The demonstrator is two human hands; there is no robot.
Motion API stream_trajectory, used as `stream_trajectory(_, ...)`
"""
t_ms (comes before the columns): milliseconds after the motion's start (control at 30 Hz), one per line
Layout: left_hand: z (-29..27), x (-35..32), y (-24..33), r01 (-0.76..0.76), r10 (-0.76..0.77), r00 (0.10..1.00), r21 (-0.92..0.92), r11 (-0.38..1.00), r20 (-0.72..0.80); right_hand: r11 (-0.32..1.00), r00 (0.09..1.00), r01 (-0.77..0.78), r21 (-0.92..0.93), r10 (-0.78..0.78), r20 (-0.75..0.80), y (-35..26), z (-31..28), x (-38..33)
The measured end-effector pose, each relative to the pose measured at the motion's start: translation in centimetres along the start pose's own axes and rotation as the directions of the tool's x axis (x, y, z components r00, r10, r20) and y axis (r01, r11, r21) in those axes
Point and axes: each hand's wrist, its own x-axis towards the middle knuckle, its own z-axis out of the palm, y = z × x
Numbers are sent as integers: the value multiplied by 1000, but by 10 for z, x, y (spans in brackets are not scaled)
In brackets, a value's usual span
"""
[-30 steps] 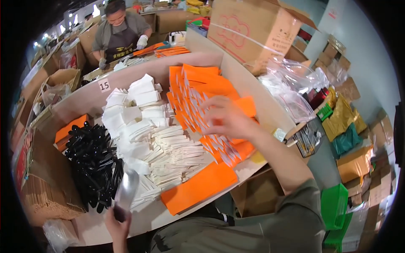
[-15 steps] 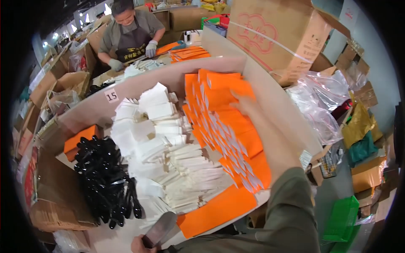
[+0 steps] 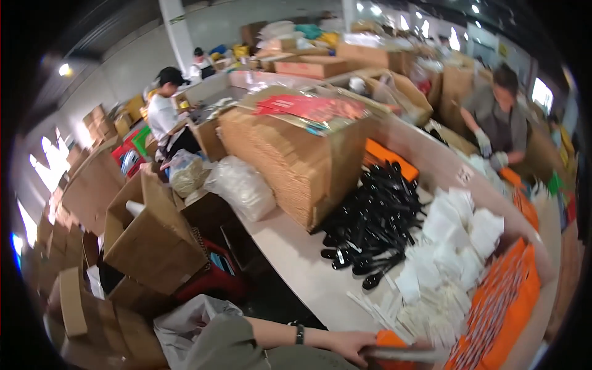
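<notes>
At the lower edge, my left hand point(image 3: 353, 346), with a dark band on its wrist, is closed on a flat grey piece point(image 3: 404, 354) that is seen nearly edge-on. Just beyond the fingers shows an orange sheet point(image 3: 390, 339), partly hidden. My right hand is out of the picture. Black plastic spoons point(image 3: 376, 222) lie heaped on the table. Beside them are white folded napkins point(image 3: 447, 237) and thin white paper-wrapped strips point(image 3: 435, 311). Overlapping orange sleeves with pale edges point(image 3: 499, 302) form a long row at the right.
A large carton point(image 3: 277, 166) with red packets point(image 3: 308, 106) on top stands left of the spoons. Clear plastic bags point(image 3: 240, 188) lean against it. An open box point(image 3: 154, 234) stands left of the table edge. Across the partition, a gloved co-worker point(image 3: 502, 117) works; others stand farther back.
The view has swung left, bringing in the carton, boxes and more co-workers. My right hand, which was over the orange sleeves, has left the picture. My left hand still holds the grey piece.
</notes>
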Motion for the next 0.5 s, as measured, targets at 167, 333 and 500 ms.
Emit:
stream_trajectory(167, 14, 1, -7, 32, -26, 999, 169, 985, -34, 963, 993, -79, -256, 98, 63, -204, -35, 46)
stream_trajectory(333, 0, -20, -14, 259, -243, 962, 142, 955, -121, 737, 805, 388, -553, -563, -186, -90, 52, 74)
stream_trajectory(500, 37, 4, -50, -68, 66, 998, 222, 973, 13, 841, 984, 156, -518, -89, 153, -145, 14, 51)
